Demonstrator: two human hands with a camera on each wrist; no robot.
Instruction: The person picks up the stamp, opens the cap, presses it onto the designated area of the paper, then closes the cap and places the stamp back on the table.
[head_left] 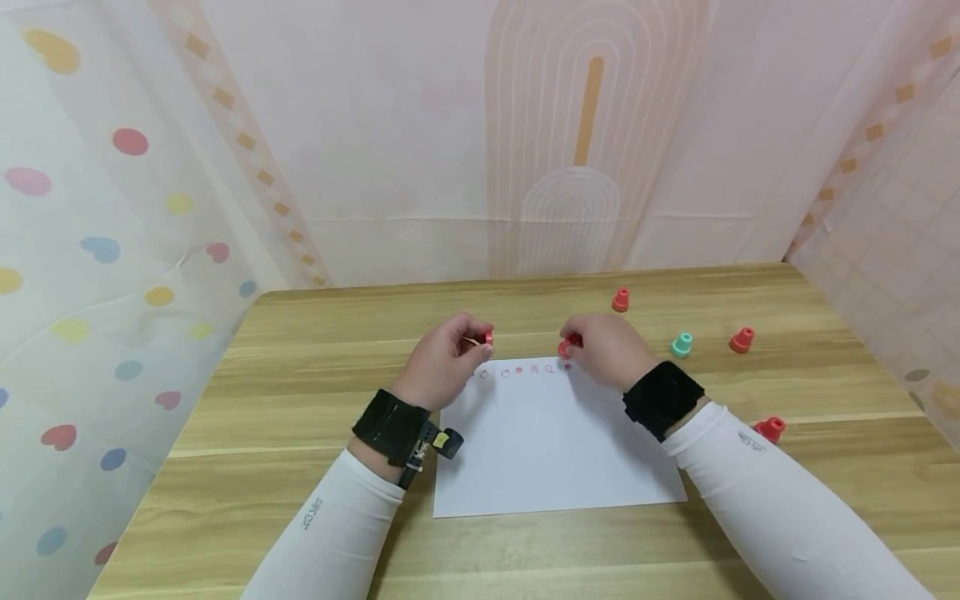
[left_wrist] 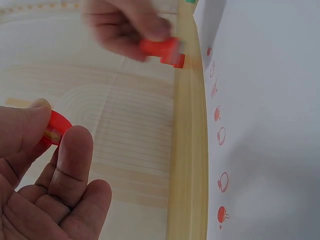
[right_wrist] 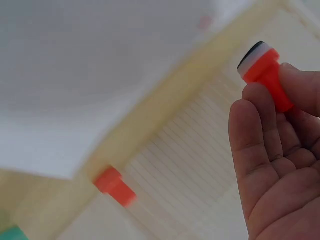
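Closest to the camera are two arms in white sleeves with black wrist straps, reaching over a white sheet of paper [head_left: 555, 442] that lies flat on the wooden surface [head_left: 300, 433].

The left hand [head_left: 442, 362] hangs just over the far left corner of the paper, and its fingers [left_wrist: 75, 150] are curled, thumb and forefinger pinching a small red cap [left_wrist: 56, 127]. In the left wrist view the cap looks like a ring with something yellowish inside, but I can't tell what that is.

The right hand [head_left: 607, 350] is over the far right corner of the paper, with its fingers [right_wrist: 260, 130] closed around a red stamp [right_wrist: 267, 75]. The right wrist view shows the stamp's white band and dark face sticking out past the fingertips, clear of the paper. The two hands are near each other but apart.

Along the far edge of the paper, between the hands, runs a row of little red stamped prints [head_left: 525, 369]; they look like small round pictures, too tiny to make out.

Further out on the right there are more stamps standing on the surface: a red one [head_left: 769, 428] near the right forearm, a green one [head_left: 682, 344], another red one [head_left: 742, 339] right of the green, and one more red one [head_left: 620, 300] furthest back.

Behind it all are pale fabric walls, with coloured dots and hearts on the left.
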